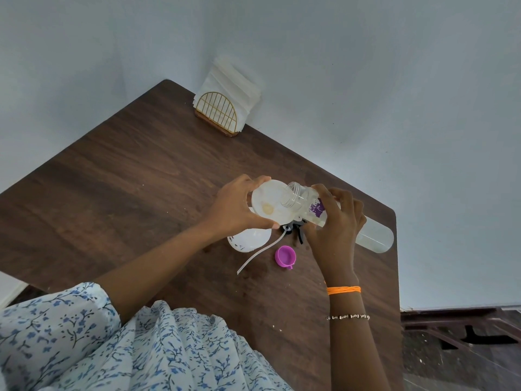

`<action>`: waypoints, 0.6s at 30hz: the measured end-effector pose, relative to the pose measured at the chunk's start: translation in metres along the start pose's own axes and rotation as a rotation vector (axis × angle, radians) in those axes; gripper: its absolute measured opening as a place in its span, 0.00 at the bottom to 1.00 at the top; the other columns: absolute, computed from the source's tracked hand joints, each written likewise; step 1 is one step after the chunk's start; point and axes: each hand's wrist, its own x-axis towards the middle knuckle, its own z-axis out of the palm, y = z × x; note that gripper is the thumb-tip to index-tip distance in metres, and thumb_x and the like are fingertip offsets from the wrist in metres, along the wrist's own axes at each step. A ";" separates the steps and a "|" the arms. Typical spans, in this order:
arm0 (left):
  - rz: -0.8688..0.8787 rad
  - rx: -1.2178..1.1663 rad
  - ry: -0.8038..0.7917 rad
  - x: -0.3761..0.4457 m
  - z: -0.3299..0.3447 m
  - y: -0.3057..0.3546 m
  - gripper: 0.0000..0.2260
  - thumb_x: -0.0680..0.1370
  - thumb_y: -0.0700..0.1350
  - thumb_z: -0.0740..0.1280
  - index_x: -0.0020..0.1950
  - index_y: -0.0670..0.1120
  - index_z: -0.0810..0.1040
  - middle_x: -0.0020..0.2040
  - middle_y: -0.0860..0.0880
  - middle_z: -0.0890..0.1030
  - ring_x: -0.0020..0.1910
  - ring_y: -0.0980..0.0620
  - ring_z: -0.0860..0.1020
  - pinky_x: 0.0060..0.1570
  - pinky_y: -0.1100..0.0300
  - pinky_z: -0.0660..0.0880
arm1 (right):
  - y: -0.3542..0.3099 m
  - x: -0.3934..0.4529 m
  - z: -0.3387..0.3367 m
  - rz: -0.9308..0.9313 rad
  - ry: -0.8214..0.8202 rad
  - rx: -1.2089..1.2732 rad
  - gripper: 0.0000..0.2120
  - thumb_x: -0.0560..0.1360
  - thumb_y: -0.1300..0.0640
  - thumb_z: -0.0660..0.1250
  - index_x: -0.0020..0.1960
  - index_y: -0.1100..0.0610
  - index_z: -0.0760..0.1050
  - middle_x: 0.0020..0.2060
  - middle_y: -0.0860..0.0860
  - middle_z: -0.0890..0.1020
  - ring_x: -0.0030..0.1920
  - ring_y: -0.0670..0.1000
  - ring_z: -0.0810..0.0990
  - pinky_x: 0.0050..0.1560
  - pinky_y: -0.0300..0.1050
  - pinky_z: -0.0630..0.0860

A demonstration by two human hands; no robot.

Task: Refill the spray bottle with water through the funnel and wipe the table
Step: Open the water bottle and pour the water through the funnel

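Water bottle: clear plastic w/ purple label, tipped on its side above the table, open threaded mouth aimed at the funnel; base end stuck out to the right past the table edge. Liquid level inside couldn't be told.
Funnel: translucent white, wide rim turned toward the camera, held up over the spray bottle; bottle mouth was just at its rim.
Spray bottle: white, rounded body seen directly below the funnel, on the table, mostly hidden by the funnel & left hand.
Spray head: black trigger part w/ white dip tube, laid on the table btwn the hands, tube trailing toward the camera.
Purple cap: laid open side up on the table, just beside the tube, near the right wrist.
Left hand: fingers curled round the funnel rim.
Right hand: wrapped round the water bottle at the label; orange band & bead bracelet on the wrist.
Table: dark wood, set into a corner of the pale walls.
Napkin holder: gold wire, white napkins in it, at the far corner against the wall.
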 end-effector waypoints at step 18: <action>0.005 -0.003 -0.002 0.000 0.001 -0.001 0.40 0.61 0.57 0.78 0.70 0.53 0.67 0.55 0.52 0.73 0.55 0.54 0.72 0.52 0.59 0.75 | 0.000 0.002 -0.001 -0.022 0.006 -0.016 0.30 0.58 0.66 0.78 0.58 0.55 0.77 0.53 0.57 0.77 0.55 0.60 0.73 0.53 0.50 0.65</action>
